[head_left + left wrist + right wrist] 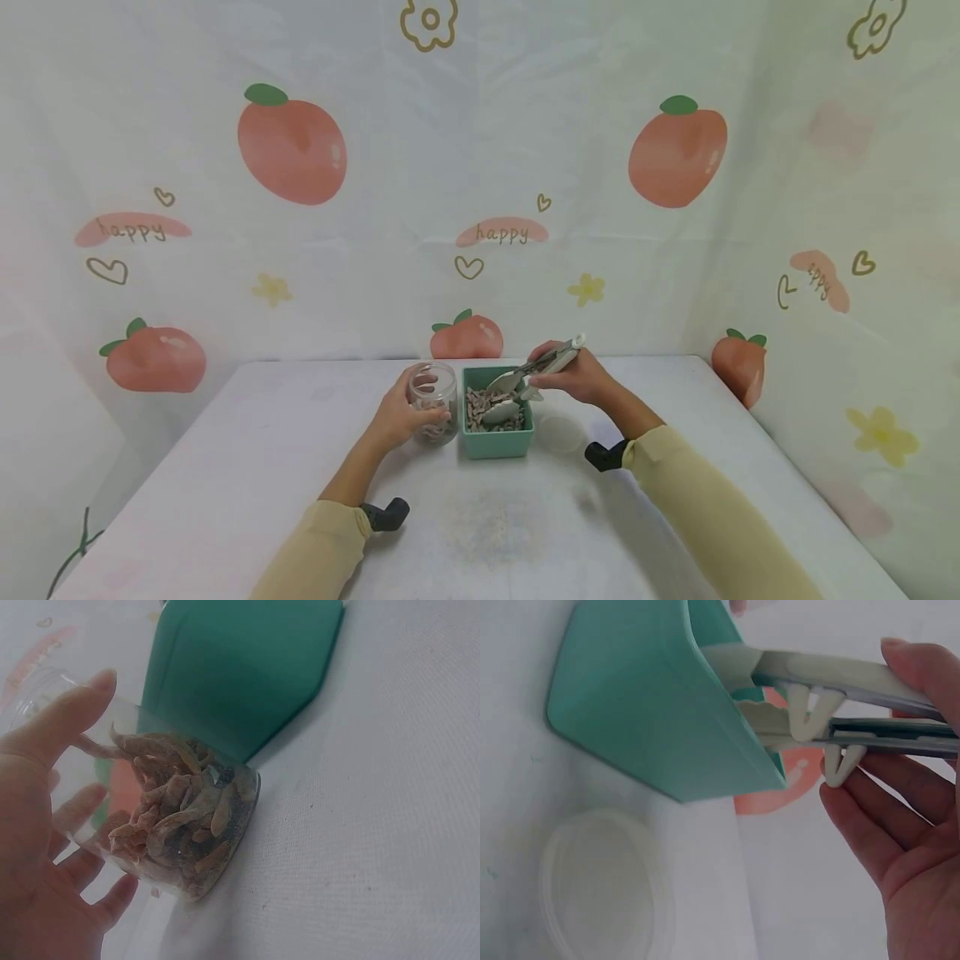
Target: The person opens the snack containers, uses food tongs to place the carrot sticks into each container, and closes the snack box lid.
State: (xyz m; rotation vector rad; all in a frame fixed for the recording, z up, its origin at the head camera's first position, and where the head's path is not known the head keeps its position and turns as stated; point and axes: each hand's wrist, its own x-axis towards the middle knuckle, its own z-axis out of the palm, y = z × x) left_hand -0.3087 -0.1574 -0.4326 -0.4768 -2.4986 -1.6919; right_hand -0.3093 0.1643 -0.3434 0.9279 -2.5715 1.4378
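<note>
My left hand (405, 414) grips a clear jar (442, 385) from its left side, thumb in front and fingers behind. Brownish-grey dried strips (180, 802) fill the lower part of the jar, which has no lid on. Right beside it stands a green rectangular box (497, 446) holding many similar strips (480, 406). In my right hand (581, 379) is a pair of white-and-metal tongs (557, 360), held between thumb and fingers. Their scalloped heads, spread apart, dip into the box among the strips. In the right wrist view the box wall (630, 697) hides the tong tips.
A round translucent lid (561, 433) lies on the white table (495, 533), just right of the box. Behind the table hangs a pale curtain (480, 150) printed with fruit. A dark green cord (78, 546) shows at the far left.
</note>
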